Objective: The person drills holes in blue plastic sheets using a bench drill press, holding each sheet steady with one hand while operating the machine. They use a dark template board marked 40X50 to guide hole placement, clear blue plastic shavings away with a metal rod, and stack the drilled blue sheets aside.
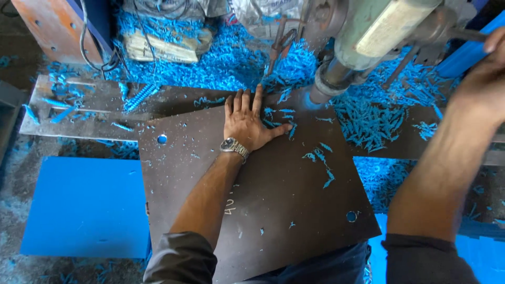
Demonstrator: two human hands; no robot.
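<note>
Blue curled shavings (pixel 368 123) lay beyond the left hand (pixel 247 122), pressed flat and unclenched on the dark square drilled sheet (pixel 284 194). The right hand (pixel 481 79), up beside it, gripped the drill press's metal lever (pixel 465 34); drilling seemed underway, calling for steady downward feed.

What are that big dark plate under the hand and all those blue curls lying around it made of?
The dark plate looks like a flat sheet with a dull brown face; its drilled holes show blue, so it may be blue plastic under a brown skin, though I cannot be sure. The blue curls look like plastic drill shavings: thin, twisted, matt. The left hand presses flat on the plate.
</note>
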